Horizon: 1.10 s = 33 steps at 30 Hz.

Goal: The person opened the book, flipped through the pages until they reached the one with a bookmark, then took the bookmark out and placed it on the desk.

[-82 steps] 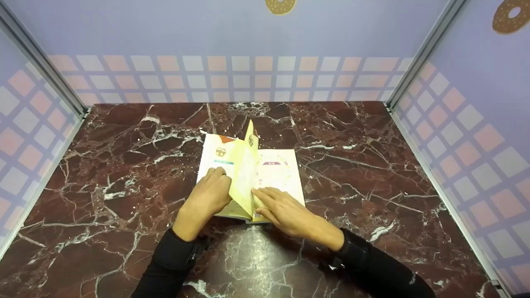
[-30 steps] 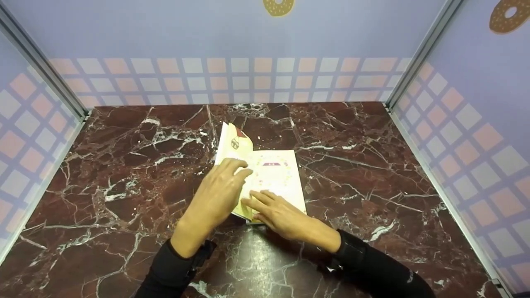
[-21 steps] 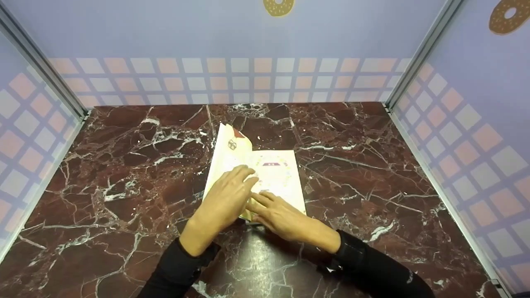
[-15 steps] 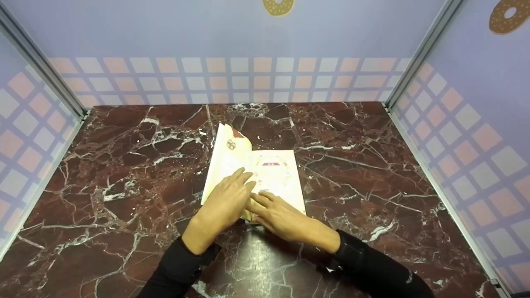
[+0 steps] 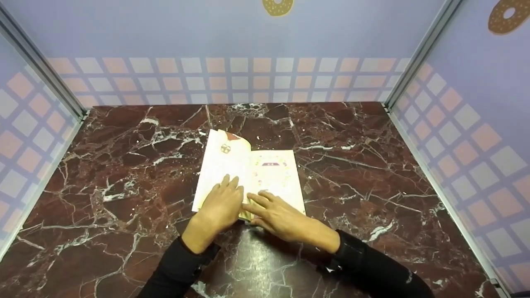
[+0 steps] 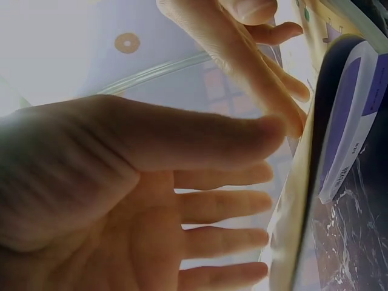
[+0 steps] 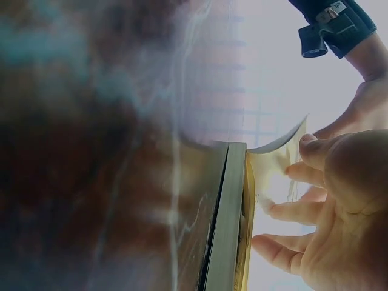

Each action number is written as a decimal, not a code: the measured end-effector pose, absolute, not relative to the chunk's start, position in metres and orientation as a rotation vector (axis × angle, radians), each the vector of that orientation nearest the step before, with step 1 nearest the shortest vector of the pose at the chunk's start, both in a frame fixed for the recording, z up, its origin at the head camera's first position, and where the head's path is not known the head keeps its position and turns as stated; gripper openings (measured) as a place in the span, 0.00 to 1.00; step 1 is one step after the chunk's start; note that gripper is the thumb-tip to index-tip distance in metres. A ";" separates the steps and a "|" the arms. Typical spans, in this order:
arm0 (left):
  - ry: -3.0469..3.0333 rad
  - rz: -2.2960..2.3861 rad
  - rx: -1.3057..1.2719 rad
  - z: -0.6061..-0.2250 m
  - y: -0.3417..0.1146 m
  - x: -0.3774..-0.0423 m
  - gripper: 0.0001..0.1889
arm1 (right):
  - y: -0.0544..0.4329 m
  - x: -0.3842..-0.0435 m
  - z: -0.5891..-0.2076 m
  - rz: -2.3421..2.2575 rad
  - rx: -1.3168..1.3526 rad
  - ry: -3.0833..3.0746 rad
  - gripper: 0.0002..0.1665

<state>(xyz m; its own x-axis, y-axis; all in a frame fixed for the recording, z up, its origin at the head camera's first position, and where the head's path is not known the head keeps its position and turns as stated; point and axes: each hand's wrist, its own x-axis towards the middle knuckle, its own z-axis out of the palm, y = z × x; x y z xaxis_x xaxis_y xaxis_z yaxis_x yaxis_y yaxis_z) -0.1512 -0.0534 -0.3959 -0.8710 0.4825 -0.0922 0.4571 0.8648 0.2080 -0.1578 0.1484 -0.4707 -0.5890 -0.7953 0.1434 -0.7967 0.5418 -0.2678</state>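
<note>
An open book (image 5: pixel 273 178) lies on the dark marbled table, its pale pages spread to both sides. On the left page (image 5: pixel 221 159) are a small brown drawing and a red corner; that side still bows upward near the spine. My left hand (image 5: pixel 221 205) rests on the lower left page with its fingers straight, and the left wrist view shows the fingertips touching the page edge-on. My right hand (image 5: pixel 279 215) lies on the lower right page, fingers extended toward the spine. In the right wrist view the book's thick page block (image 7: pixel 227 218) is seen from its lower edge.
Reddish-brown table (image 5: pixel 124 186) with white veins surrounds the book. Lilac panels (image 5: pixel 248 37) with pink and white checks stand behind and at both sides, joined by grey metal posts (image 5: pixel 426 49). A camera strap (image 7: pixel 339 24) sits on the left wrist.
A yellowish leaf that stood upright has gone over to the left. My left hand has moved down and left, flattening the left pages. My right hand has barely moved.
</note>
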 end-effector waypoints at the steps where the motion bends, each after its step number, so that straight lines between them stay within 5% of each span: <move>1: 2.887 0.278 0.714 -0.396 -0.054 -0.151 0.22 | 0.148 -0.158 -0.471 0.480 1.424 -2.752 0.31; 20: 2.805 0.326 0.516 -0.410 -0.056 -0.160 0.40 | 0.147 -0.156 -0.469 0.460 1.458 -2.760 0.31; 33: 2.789 0.374 0.481 -0.416 -0.060 -0.165 0.30 | 0.148 -0.155 -0.468 0.463 1.500 -2.739 0.32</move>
